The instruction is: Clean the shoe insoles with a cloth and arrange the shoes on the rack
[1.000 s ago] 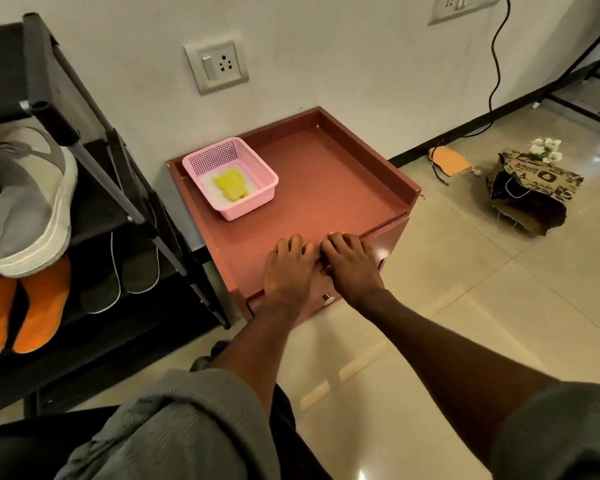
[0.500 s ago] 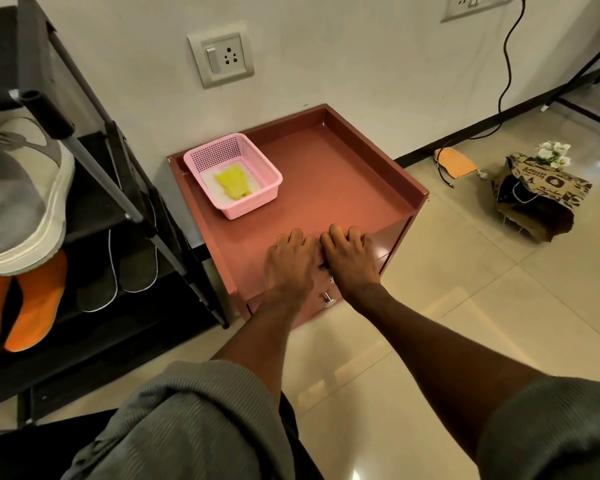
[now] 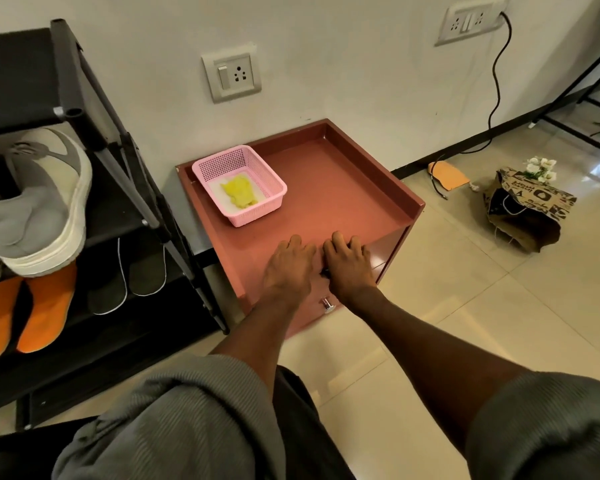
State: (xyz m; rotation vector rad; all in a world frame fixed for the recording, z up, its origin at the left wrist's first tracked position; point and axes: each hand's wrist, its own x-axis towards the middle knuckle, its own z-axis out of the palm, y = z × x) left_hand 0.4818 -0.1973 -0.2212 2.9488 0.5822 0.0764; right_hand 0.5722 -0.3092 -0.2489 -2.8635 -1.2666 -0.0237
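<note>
A yellow cloth lies inside a pink basket on the far left of a low reddish-brown cabinet. My left hand and my right hand rest side by side, palms down, on the cabinet's front edge, holding nothing. At the left stands a black shoe rack. It carries a grey sneaker on a middle shelf, and lower down two orange insoles beside two dark insoles.
A drawer knob sticks out of the cabinet front below my hands. On the tiled floor to the right lie a printed paper bag with white flowers and an orange insole. A black cable hangs from a wall socket.
My hands stay together on the cabinet's front edge; the fingers have curled slightly. The view has shifted a little, nothing else moved.
</note>
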